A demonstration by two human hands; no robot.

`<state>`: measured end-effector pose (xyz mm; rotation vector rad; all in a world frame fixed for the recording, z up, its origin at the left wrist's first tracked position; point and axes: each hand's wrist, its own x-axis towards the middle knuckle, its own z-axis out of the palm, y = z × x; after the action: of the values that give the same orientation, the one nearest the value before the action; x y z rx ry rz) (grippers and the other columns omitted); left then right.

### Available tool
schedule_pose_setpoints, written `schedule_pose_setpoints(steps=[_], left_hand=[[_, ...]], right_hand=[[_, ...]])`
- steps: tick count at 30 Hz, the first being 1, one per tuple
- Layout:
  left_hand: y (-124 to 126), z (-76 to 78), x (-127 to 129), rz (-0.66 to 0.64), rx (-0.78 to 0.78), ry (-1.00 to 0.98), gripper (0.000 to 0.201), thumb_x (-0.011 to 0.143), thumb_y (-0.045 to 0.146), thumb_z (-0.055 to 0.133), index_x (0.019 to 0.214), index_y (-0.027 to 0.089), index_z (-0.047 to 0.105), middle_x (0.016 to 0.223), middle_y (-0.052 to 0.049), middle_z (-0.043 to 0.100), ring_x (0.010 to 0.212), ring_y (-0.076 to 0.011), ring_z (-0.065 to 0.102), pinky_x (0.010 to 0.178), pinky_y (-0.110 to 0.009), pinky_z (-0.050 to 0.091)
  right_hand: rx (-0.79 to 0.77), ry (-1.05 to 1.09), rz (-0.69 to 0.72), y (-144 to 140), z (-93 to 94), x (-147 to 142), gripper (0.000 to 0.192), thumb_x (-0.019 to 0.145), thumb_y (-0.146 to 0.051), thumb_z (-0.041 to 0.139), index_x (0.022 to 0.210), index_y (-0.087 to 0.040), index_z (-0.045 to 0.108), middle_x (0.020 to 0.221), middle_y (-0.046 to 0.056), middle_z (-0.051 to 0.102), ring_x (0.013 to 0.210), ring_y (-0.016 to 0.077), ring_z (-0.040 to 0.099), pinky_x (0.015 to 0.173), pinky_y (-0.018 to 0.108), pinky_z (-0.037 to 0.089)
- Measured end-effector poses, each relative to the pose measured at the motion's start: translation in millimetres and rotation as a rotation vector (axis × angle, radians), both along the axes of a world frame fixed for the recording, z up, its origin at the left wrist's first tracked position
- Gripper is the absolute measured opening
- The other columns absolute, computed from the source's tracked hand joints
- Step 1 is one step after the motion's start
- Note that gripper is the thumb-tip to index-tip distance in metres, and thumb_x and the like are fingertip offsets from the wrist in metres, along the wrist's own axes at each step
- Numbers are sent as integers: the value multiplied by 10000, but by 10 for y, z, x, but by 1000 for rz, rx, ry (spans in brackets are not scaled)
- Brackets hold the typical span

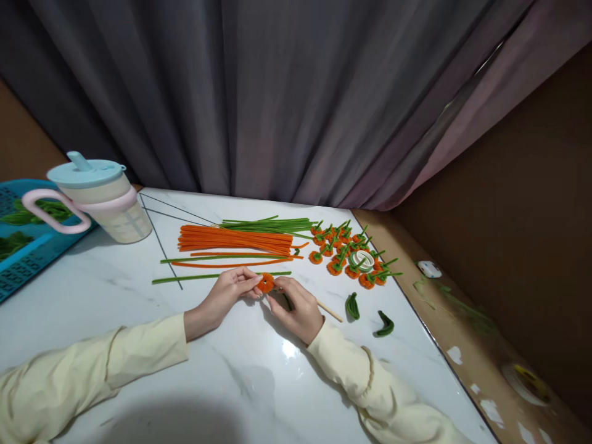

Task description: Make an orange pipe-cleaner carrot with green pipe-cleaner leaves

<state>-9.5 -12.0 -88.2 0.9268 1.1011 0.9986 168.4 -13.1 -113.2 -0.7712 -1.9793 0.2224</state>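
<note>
An orange pipe-cleaner pumpkin [265, 283] with a small hole in its middle is pinched between my two hands above the table. My left hand [231, 288] grips its left side with thumb and fingers. On its right side, the fingertips of my right hand [296, 306] close on it. A thin wooden stick [330, 311] pokes out past my right hand; whether the hand holds it or it lies beneath, I cannot tell. Just behind the hands lie a green pipe cleaner [185, 279] and a loose orange one [217, 265]. Dark green curled pieces [352, 306] rest to the right.
Bundles of orange [235, 238] and green pipe cleaners [268, 225] lie at the back. Several finished pumpkins with green stems [336, 266] cluster around a white tape roll [362, 260]. A lidded cup [121, 213] and a blue basket [28, 271] stand at left.
</note>
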Motion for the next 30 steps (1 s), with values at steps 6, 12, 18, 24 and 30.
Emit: schedule_pose_setpoints(steps=[6, 12, 18, 24, 30], left_hand=[[-11, 11, -2, -29, 1, -18, 255, 705, 339, 738, 738, 138, 585, 625, -11, 666, 608, -112, 610, 625, -214, 462], [-13, 49, 2, -50, -14, -25, 252, 694, 325, 745, 749, 141, 581, 631, -14, 668, 614, -122, 627, 635, -222, 485], [-25, 60, 16, -65, -8, -60, 314, 690, 321, 748, 926, 144, 637, 713, -19, 687, 648, -129, 638, 642, -233, 510], [-31, 17, 10, -75, -8, -7, 272, 707, 344, 732, 858, 126, 671, 686, -38, 695, 659, -143, 643, 664, -248, 508], [-28, -12, 12, -66, 1, 1, 266, 710, 346, 722, 849, 133, 644, 652, -26, 684, 634, -141, 640, 639, -246, 499]], right_hand=[[8, -34, -13, -6, -9, 3, 183, 852, -165, 545, 1032, -185, 517, 867, 88, 640, 798, 184, 625, 696, 302, 561], [15, -48, -11, 0, -5, -7, 151, 851, -152, 518, 999, -180, 509, 823, 77, 623, 748, 175, 608, 669, 299, 551], [-21, -46, -16, 3, -20, -3, 166, 855, -166, 507, 1019, -192, 496, 846, 73, 616, 746, 169, 610, 662, 293, 550], [15, -70, -10, -7, 2, -4, 154, 841, -137, 507, 985, -191, 489, 819, 73, 610, 762, 184, 604, 679, 309, 542], [-3, -89, -3, -23, 33, -5, 123, 846, -145, 491, 961, -188, 500, 798, 70, 608, 751, 185, 602, 673, 308, 535]])
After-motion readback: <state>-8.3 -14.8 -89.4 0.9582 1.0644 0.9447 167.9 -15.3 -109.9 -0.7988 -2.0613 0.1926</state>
